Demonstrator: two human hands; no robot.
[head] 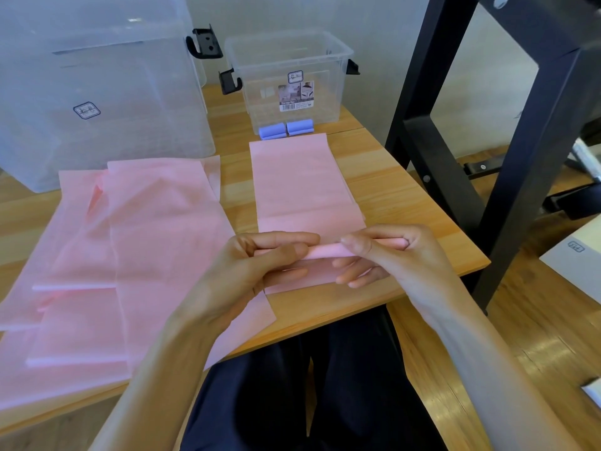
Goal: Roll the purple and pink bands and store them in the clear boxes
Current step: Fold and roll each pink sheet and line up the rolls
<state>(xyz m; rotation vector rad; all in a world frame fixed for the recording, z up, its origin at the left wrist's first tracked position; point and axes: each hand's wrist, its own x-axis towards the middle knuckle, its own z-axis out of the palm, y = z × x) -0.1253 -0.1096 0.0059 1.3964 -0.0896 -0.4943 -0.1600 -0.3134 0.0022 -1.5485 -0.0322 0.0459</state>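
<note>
The head view looks down on a light wooden desk (383,190) with visible grain, set on a wooden plank floor (527,336); a pale wall closes the back of the room. A black metal frame (507,177) stands just beside the desk's right edge, and the person's dark trousers (312,392) show below the near edge.

At the back left of the desk stands a large clear plastic box (97,92) with black clip handles. Right of it sits a small clear plastic box (289,79) with a printed label on its front wall. Two rolled purple bands (286,128) lie side by side on the desk, touching the front of the small box. Spread flat over the left half of the desk is a heap of loose pink bands (130,249), overlapping one another and hanging slightly past the near edge.

A single long pink band (299,183) lies flat in the middle of the desk, its far end just short of the purple rolls. Its near end is turned up into a narrow roll — and that roll sits between the two hands. The left hand (257,265) has fingers curled over the roll's left part, thumb laid along the top. The right hand (387,252) pinches the roll's right end between thumb and bent forefinger, the other fingers resting on the flat band beneath.
</note>
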